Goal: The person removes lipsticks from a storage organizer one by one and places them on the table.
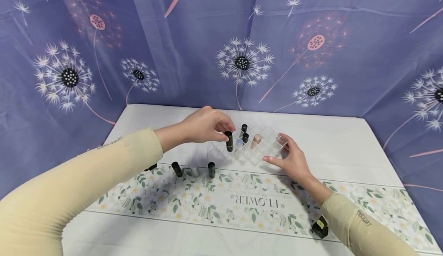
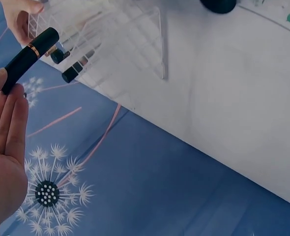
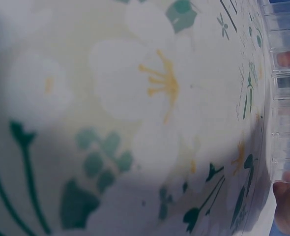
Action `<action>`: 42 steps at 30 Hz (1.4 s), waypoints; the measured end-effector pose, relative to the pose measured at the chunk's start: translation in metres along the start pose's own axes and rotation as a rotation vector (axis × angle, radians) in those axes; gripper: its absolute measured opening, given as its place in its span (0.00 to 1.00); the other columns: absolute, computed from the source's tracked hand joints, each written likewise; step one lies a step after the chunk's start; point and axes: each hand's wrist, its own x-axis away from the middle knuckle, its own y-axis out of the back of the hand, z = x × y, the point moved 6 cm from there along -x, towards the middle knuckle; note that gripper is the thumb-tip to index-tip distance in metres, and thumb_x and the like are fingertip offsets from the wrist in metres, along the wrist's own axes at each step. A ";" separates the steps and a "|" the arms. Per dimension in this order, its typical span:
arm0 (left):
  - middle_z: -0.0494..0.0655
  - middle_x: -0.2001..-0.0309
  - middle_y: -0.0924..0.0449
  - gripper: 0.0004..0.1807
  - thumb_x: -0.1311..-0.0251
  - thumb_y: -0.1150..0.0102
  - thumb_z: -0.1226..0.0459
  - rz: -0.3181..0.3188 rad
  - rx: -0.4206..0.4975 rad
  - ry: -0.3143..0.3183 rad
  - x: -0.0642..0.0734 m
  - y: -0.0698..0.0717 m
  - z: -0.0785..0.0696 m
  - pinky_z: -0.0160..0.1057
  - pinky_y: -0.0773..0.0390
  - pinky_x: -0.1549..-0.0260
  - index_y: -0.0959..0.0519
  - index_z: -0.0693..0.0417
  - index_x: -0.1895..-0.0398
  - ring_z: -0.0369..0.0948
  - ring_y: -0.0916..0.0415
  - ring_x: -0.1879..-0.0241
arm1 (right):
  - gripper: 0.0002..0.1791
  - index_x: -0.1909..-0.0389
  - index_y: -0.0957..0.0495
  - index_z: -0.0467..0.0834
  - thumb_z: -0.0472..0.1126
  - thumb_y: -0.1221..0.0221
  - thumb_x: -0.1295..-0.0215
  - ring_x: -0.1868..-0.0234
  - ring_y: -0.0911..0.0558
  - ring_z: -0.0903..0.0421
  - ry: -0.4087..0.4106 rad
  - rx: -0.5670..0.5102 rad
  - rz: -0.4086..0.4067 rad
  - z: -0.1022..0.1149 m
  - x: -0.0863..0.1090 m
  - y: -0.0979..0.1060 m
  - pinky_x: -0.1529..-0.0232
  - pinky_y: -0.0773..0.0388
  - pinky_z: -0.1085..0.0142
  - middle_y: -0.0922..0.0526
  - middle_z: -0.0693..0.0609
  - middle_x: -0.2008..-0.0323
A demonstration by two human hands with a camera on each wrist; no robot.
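Between thumb and fingers my left hand [image 1: 207, 125] pinches a black lipstick tube [image 1: 229, 142] with a thin gold band. The tube is held over the left part of a clear lattice lipstick organizer [image 1: 266, 148]. My right hand [image 1: 292, 162] grips the organizer's right end, thumb on the near side and fingers at the far corner. Standing in the compartments are two black-capped tubes [image 1: 245, 137], a pale blue-capped tube [image 1: 239, 143] and a rose-gold tube [image 1: 256, 140]. The right wrist view catches only part of the right hand [image 3: 288, 206] at the organizer's wall [image 3: 287, 142].
On the table left of the organizer stand a black tube [image 1: 177, 169], a silvery tube [image 1: 194, 170] and another black tube [image 1: 211, 169]. A dark object [image 1: 151, 167] is partly hidden by the left sleeve. A small black item [image 1: 320, 227] sits by the right sleeve. A curtain [image 1: 194, 56] hangs behind.
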 end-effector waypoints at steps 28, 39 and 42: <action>0.38 0.56 0.08 0.13 0.38 0.21 0.64 0.073 -0.050 -0.037 0.027 -0.052 -0.002 0.32 0.14 0.51 0.10 0.50 0.51 0.32 0.12 0.57 | 0.60 0.16 0.44 0.40 0.49 0.18 0.43 0.30 0.25 0.32 0.007 -0.001 -0.004 0.000 -0.001 0.000 0.28 0.26 0.41 0.29 0.33 0.27; 0.40 0.56 0.08 0.13 0.39 0.21 0.64 0.068 -0.109 -0.040 0.031 -0.067 -0.001 0.32 0.14 0.53 0.10 0.50 0.52 0.33 0.11 0.57 | 0.60 0.17 0.44 0.39 0.48 0.18 0.43 0.30 0.26 0.32 0.013 -0.011 -0.007 0.001 -0.002 -0.001 0.27 0.26 0.42 0.30 0.32 0.27; 0.40 0.56 0.08 0.13 0.39 0.20 0.64 0.067 -0.111 -0.031 0.031 -0.071 0.000 0.33 0.13 0.53 0.10 0.50 0.52 0.34 0.11 0.57 | 0.60 0.17 0.43 0.38 0.48 0.18 0.43 0.30 0.25 0.32 0.015 -0.013 -0.009 0.002 -0.002 0.000 0.27 0.26 0.42 0.30 0.32 0.27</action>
